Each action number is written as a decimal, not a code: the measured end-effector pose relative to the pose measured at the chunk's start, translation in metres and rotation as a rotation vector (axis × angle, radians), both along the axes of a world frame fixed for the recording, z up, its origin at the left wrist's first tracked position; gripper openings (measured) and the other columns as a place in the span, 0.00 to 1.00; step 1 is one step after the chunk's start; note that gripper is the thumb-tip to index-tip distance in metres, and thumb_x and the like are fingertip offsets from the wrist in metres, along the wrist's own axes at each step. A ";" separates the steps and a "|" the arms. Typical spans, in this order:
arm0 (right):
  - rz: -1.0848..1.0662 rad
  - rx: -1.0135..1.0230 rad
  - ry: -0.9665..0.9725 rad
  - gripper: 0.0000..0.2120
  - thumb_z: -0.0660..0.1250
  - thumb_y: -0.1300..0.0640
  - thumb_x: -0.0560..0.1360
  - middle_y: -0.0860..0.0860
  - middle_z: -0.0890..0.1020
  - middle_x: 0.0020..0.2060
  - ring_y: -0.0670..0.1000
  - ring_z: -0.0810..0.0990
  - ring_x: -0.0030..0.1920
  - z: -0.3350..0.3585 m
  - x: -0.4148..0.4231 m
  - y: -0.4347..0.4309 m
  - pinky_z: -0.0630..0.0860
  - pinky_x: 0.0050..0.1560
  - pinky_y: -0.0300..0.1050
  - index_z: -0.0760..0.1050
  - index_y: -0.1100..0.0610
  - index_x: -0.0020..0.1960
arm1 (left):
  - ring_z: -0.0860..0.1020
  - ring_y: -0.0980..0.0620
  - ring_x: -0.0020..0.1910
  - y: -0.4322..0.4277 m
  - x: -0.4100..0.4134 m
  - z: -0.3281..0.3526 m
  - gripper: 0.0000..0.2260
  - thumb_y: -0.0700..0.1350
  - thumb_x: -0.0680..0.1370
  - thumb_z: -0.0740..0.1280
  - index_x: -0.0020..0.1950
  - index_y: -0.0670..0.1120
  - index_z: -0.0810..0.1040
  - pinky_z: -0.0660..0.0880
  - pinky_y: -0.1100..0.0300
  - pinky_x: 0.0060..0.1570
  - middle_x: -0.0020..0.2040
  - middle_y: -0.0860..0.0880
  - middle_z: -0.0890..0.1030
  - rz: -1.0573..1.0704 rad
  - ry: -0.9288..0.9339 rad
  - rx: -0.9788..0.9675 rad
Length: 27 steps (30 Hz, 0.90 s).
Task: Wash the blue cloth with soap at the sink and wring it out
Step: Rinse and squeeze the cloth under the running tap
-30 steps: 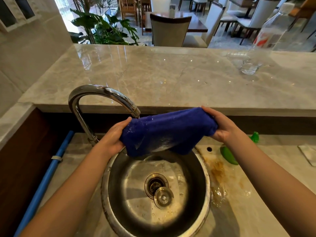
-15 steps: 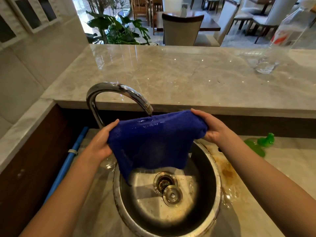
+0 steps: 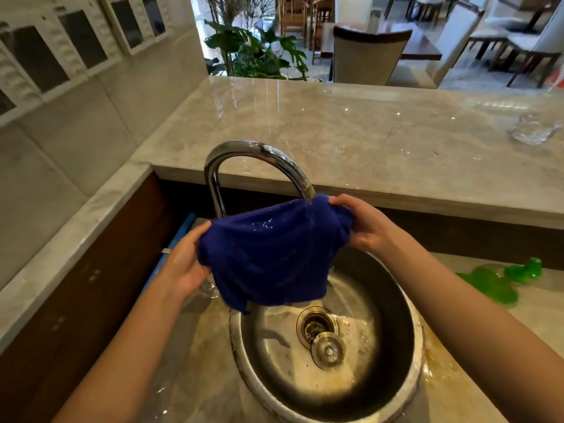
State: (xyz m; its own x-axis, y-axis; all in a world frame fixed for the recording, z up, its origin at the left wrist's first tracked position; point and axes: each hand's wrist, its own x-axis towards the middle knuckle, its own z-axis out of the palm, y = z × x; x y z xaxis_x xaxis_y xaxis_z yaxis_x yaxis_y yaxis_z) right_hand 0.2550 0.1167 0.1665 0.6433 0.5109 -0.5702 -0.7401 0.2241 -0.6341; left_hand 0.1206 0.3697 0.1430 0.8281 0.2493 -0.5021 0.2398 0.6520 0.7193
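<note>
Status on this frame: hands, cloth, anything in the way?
Left hand and right hand each grip one end of the blue cloth. Cloth hangs spread under the faucet, above the sink, water running onto it. Nothing in the way.

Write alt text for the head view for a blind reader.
A left hand and a right hand grip opposite ends of a wet blue cloth under the running faucet, above a round steel sink. A drain stopper lies in the sink; a green bottle lies to its right.
</note>
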 end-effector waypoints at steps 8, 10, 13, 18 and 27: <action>0.337 -0.315 -0.565 0.14 0.62 0.64 0.78 0.55 0.82 0.53 0.54 0.81 0.51 -0.008 -0.039 0.022 0.78 0.54 0.50 0.74 0.56 0.63 | 0.83 0.52 0.45 -0.067 0.015 -0.011 0.13 0.33 0.79 0.57 0.60 0.42 0.76 0.80 0.62 0.39 0.48 0.46 0.84 -0.151 -0.022 0.298; 0.380 -0.396 -0.665 0.19 0.65 0.63 0.77 0.53 0.81 0.55 0.51 0.81 0.53 -0.010 -0.048 0.025 0.79 0.54 0.46 0.71 0.56 0.67 | 0.81 0.50 0.50 -0.081 0.022 -0.016 0.14 0.36 0.79 0.59 0.64 0.43 0.75 0.79 0.62 0.39 0.54 0.44 0.82 -0.185 -0.010 0.342; 0.436 -0.453 -0.771 0.22 0.67 0.62 0.76 0.52 0.81 0.49 0.50 0.82 0.50 -0.010 -0.050 0.022 0.79 0.57 0.49 0.69 0.57 0.68 | 0.82 0.51 0.49 -0.095 0.029 -0.014 0.10 0.44 0.79 0.63 0.59 0.46 0.78 0.78 0.59 0.42 0.51 0.45 0.83 -0.200 0.002 0.331; 0.613 -0.353 -0.749 0.21 0.61 0.68 0.77 0.55 0.79 0.59 0.51 0.79 0.60 -0.011 -0.052 0.004 0.74 0.64 0.50 0.68 0.57 0.68 | 0.83 0.52 0.47 -0.107 0.034 -0.017 0.10 0.42 0.77 0.65 0.58 0.46 0.79 0.78 0.60 0.42 0.49 0.47 0.83 -0.340 -0.024 0.510; 0.473 -0.658 -1.016 0.16 0.63 0.63 0.78 0.49 0.79 0.50 0.47 0.79 0.52 -0.020 -0.015 -0.038 0.77 0.59 0.50 0.73 0.53 0.64 | 0.79 0.50 0.47 -0.104 0.049 -0.016 0.14 0.37 0.79 0.56 0.58 0.43 0.78 0.71 0.60 0.42 0.52 0.42 0.81 -0.425 0.020 0.727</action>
